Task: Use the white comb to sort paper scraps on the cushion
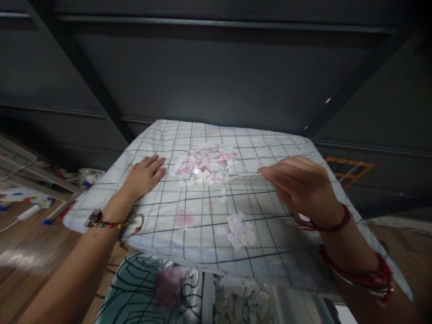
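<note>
A heap of small white and pink paper pieces [205,164] lies on the checked tablecloth [202,204]. My right hand [300,182] is closed around slim, pale tweezers [248,175], slightly blurred, whose far end meets the right edge of the heap. My left hand [145,175] rests flat on the cloth just left of the heap, fingers apart and holding nothing. Nearer to me is a smaller cluster of white paper pieces [239,230]. Two loose squares lie between the cluster and the heap.
Below the table's front edge are a container of paper scraps [241,301] and a teal patterned cloth [135,288] with a blurred pink clump [168,285]. A dark panelled wall [209,76] stands behind the table. A grey rack [30,166] is at left.
</note>
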`<state>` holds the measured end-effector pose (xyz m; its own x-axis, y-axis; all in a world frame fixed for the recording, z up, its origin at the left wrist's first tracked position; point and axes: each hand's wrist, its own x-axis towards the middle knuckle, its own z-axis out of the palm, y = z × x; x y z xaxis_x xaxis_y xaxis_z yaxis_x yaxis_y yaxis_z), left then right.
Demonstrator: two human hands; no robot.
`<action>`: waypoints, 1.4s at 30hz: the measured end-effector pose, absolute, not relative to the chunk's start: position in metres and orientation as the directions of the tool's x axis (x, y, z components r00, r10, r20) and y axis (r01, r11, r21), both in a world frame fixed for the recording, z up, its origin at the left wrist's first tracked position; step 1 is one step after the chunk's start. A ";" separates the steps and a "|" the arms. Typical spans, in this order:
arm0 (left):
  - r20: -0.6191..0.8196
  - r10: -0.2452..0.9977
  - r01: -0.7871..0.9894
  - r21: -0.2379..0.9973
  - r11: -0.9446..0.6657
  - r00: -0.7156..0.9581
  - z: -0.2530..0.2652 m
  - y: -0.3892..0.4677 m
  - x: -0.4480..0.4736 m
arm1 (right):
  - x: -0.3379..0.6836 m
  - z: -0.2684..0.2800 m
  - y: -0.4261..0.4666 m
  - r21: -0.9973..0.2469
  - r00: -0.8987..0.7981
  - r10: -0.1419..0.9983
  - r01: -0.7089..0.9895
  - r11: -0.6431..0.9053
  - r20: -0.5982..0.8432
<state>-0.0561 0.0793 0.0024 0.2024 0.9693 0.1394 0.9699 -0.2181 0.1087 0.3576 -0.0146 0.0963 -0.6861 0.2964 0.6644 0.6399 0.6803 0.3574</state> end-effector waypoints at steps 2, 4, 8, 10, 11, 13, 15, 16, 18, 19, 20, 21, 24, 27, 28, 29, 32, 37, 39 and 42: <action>0.135 0.971 0.971 0.112 -0.213 0.197 0.003 0.079 -0.055 | 0.357 0.097 -0.015 0.344 -0.707 0.313 0.620 0.705 0.634; 0.125 0.973 0.971 0.115 -0.210 0.195 0.004 0.078 -0.055 | 0.357 0.099 -0.017 0.306 -0.706 0.311 0.601 0.739 0.636; 0.119 0.975 0.972 0.121 -0.203 0.189 0.005 0.077 -0.054 | 0.354 0.101 -0.020 0.265 -0.677 0.275 0.581 0.770 0.683; 0.120 0.975 0.972 0.121 -0.204 0.189 0.005 0.077 -0.054 | 0.352 0.100 -0.020 0.271 -0.683 0.262 0.568 0.777 0.681; 0.120 0.975 0.972 0.119 -0.204 0.189 0.005 0.078 -0.054 | 0.351 0.100 -0.020 0.268 -0.690 0.262 0.559 0.785 0.675; 0.115 0.975 0.973 0.113 -0.202 0.189 0.005 0.078 -0.054 | 0.352 0.100 -0.020 0.243 -0.700 0.263 0.535 0.809 0.664; 0.110 0.976 0.975 0.102 -0.198 0.187 0.005 0.078 -0.054 | 0.355 0.101 -0.022 0.208 -0.693 0.260 0.515 0.832 0.673; 0.108 0.977 0.976 0.095 -0.194 0.184 0.005 0.078 -0.054 | 0.356 0.102 -0.023 0.194 -0.684 0.259 0.511 0.837 0.682; 0.103 0.979 0.980 0.083 -0.184 0.175 0.006 0.078 -0.052 | 0.359 0.104 -0.026 0.177 -0.663 0.259 0.515 0.839 0.703; 0.102 0.980 0.981 0.077 -0.178 0.170 0.006 0.077 -0.052 | 0.360 0.105 -0.027 0.170 -0.652 0.262 0.521 0.836 0.711; 0.100 0.981 0.982 0.073 -0.174 0.166 0.007 0.077 -0.051 | 0.359 0.105 -0.027 0.165 -0.643 0.267 0.529 0.833 0.718; 0.098 0.981 0.982 0.071 -0.173 0.166 0.007 0.077 -0.050 | 0.359 0.105 -0.027 0.161 -0.636 0.267 0.532 0.831 0.724; 0.087 0.982 0.982 0.073 -0.172 0.166 0.008 0.076 -0.049 | 0.355 0.103 -0.025 0.167 -0.622 0.247 0.530 0.831 0.743; 0.076 0.983 0.982 0.075 -0.171 0.165 0.009 0.077 -0.049 | 0.351 0.099 -0.022 0.193 -0.646 0.241 0.525 0.829 0.725; 0.074 0.984 0.983 0.075 -0.170 0.165 0.009 0.077 -0.049 | 0.349 0.098 -0.022 0.205 -0.659 0.243 0.526 0.825 0.712; 0.073 0.984 0.983 0.074 -0.171 0.165 0.009 0.077 -0.049 | 0.347 0.097 -0.021 0.217 -0.671 0.242 0.524 0.824 0.701; 0.078 0.983 0.982 0.067 -0.175 0.169 0.008 0.077 -0.050 | 0.338 0.094 -0.022 0.237 -0.681 0.216 0.506 0.830 0.699; 0.107 0.978 0.980 0.060 -0.187 0.180 0.006 0.077 -0.053 | 0.328 0.093 -0.027 0.209 -0.672 0.175 0.450 0.868 0.720; 0.116 0.976 0.979 0.066 -0.194 0.185 0.006 0.077 -0.053 | 0.331 0.094 -0.028 0.208 -0.649 0.163 0.456 0.865 0.743; 0.123 0.974 0.977 0.081 -0.199 0.188 0.007 0.076 -0.053 | 0.336 0.096 -0.027 0.216 -0.643 0.158 0.464 0.859 0.749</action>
